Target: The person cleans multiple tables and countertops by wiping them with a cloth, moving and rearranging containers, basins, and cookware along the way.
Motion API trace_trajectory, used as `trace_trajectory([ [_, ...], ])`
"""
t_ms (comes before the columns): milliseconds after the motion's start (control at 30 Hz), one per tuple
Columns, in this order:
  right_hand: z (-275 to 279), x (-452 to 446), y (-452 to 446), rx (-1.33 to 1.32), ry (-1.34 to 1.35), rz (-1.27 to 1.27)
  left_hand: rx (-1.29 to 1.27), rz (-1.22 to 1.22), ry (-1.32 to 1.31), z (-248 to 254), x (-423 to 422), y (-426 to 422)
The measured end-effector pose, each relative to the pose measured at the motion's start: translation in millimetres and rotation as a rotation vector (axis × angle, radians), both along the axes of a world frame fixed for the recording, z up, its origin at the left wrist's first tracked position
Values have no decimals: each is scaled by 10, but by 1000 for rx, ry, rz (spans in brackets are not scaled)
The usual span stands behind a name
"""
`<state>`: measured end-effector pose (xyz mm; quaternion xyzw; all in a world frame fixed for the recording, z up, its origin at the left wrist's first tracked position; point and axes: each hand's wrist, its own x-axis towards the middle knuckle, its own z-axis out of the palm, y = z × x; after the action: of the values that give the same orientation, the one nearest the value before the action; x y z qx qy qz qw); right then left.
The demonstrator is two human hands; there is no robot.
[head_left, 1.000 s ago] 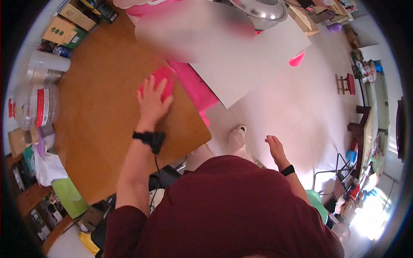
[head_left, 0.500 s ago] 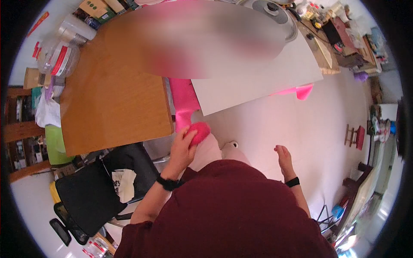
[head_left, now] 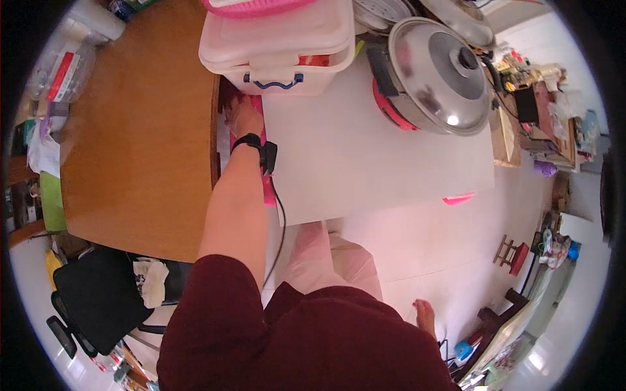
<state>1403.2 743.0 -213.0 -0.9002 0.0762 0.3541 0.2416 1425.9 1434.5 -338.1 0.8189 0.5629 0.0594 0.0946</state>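
Note:
My left hand [head_left: 242,117] reaches into the narrow gap between the brown wooden table [head_left: 143,130] and the white tabletop [head_left: 365,156]. Its fingers are partly in shadow beside pink cloth [head_left: 269,194], and what they hold, if anything, cannot be made out; the red cloth is not clearly visible. Just beyond it stands a white lidded box [head_left: 280,49] with a blue handle. My right hand [head_left: 425,317] hangs low at my right side over the floor, partly hidden by my shirt, with no object visible in it.
A large lidded pan [head_left: 440,78] stands on the white tabletop. A black office chair [head_left: 104,296] is at the lower left. Clear plastic jars [head_left: 65,75] line the left side, and a small red stool [head_left: 518,258] is on the floor at the right.
My left hand has gone from in front of my legs, where it held the red cloth, forward into the gap between the tables. My right hand has moved lower in view.

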Motion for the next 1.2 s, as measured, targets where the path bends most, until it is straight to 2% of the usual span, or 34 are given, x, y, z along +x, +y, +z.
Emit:
trace_trajectory([
  [33, -15, -4, -51, -7, 60, -78, -8, 16, 11, 23, 21, -24],
  [100, -94, 41, -188, -74, 134, -91, 2, -101, 145, 133, 58, -136],
  [133, -130, 118, -210, -86, 150, -72, -10, -83, 161, 101, 12, -185],
  [200, -257, 334, -151, 49, 133, 148, 2, -245, 206, 104, -112, -244],
  [233, -347, 472, -81, 48, 113, 198, 3, -226, 217, 88, -233, -303],
  [267, -408, 637, 25, 45, 96, 248, -38, -283, 184, 55, -439, -466],
  [300, -233, 859, 442, -41, 111, 314, -81, -342, 151, 98, -660, -680],
  [333, -231, 1009, 598, 91, 77, 290, -169, -410, 200, 269, -921, -1005],
  [367, -376, 1173, 562, 143, 77, 275, -220, -435, 234, 181, -1297, -1411],
  [400, -467, 1334, 581, 147, 73, 301, -178, -416, 98, 269, -1676, -1819],
  [433, -463, 1472, 679, 218, 104, 266, -734, -113, 331, 887, -1607, -2062],
  [467, -484, 1590, 771, 221, 116, 270, -825, -539, 558, 368, -2462, -2501],
  [500, -481, 1719, 822, 218, 130, 281, -1049, -588, 697, 502, -2748, -2791],
  [533, -525, 1876, 851, 227, 125, 291, -1070, -502, 673, 755, -2769, -2907],
  [567, -606, 2012, 877, 186, -20, 464, -1077, -434, 654, 957, -2721, -2840],
  [600, -640, 2127, 879, 128, -159, 642, -906, -388, 589, 932, -2721, -2741],
  [633, -622, 2247, 923, 122, -161, 651, -749, -332, 519, 897, -2675, -2670],
  [700, -624, 2537, 1196, 29, -371, 840, -521, -339, 116, 1440, -1852, -2157],
  [733, -649, 2651, 1291, -16, -451, 867, -347, -256, 41, 1327, -1709, -2008],
  [767, -674, 2751, 1383, -63, -530, 889, -165, -339, -67, 1189, -1517, -1748],
  [833, -714, 2932, 1544, -149, -463, 854, -110, -341, -224, 942, -972, -1153],
  [900, -812, 3056, 1642, -321, -630, 937, 7, -210, -309, 582, -430, -705],
  [967, -811, 3158, 1744, -356, -538, 910, 149, -151, -164, -39, -13, -357],
  [1000, -739, 3156, 1827, -391, -481, 906, 139, -160, -169, -91, 199, -470],
  [1067, -730, 3188, 1916, -436, -422, 903, 186, 230, -19, -26, 645, -832],
  [1133, -747, 3198, 1911, -412, -412, 917, -3, -16, 105, 19, 631, -995],
  [1167, -761, 3213, 1913, -410, -409, 914, 220, -222, -85, -225, 564, -1249],
  [1200, -777, 3216, 1909, -413, -403, 917, 257, -355, -211, -218, 589, -1615],
])
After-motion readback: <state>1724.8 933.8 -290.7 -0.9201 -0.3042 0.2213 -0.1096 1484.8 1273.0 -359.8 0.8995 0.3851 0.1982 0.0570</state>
